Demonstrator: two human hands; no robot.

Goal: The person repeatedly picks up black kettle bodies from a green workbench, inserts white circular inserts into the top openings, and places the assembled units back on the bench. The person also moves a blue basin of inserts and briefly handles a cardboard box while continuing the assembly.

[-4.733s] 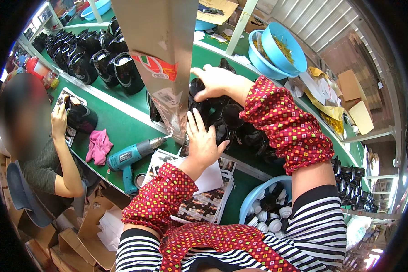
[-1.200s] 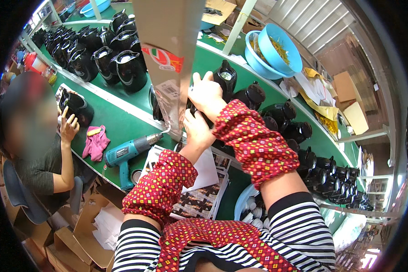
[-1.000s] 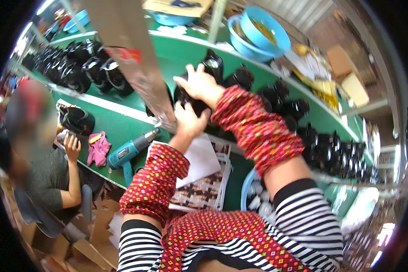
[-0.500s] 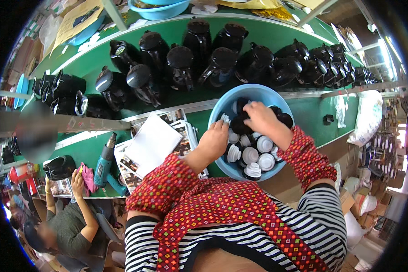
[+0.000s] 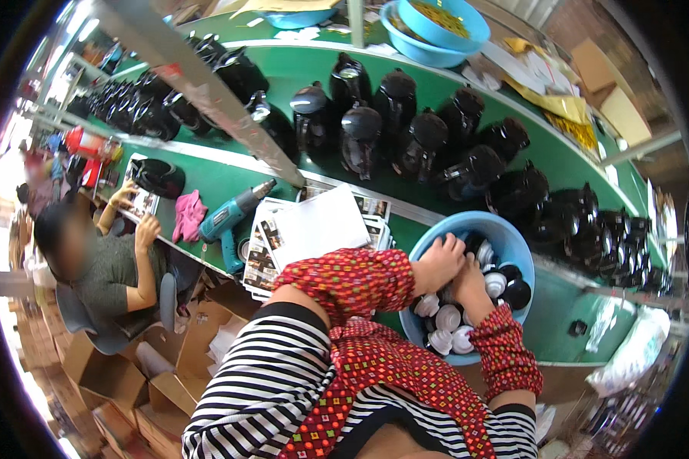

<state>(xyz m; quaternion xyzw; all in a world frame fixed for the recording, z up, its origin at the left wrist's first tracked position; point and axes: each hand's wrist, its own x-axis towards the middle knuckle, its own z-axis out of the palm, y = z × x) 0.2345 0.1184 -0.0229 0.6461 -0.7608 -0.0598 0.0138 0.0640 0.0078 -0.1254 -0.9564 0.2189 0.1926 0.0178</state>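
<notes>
Both of my hands are inside a light blue basin filled with black and white lids. My left hand bends its fingers toward the middle of the basin, its fingertips close to my right hand. My right hand has its fingers bunched over the lids. Whatever either hand grips is hidden behind the fingers. White ribbed lid undersides show near the basin's front rim, and a round black lid lies by its right wall.
Black jugs stand in rows behind the basin. Left of it lie a white sheet on printed sheets, a teal heat gun and a pink cloth. A seated person at far left handles a black jug. A metal post slants across.
The view has swung left, so the basin appears farther right and lower. My hands have come closer together inside the basin. The person at left still has hands by a jug.
</notes>
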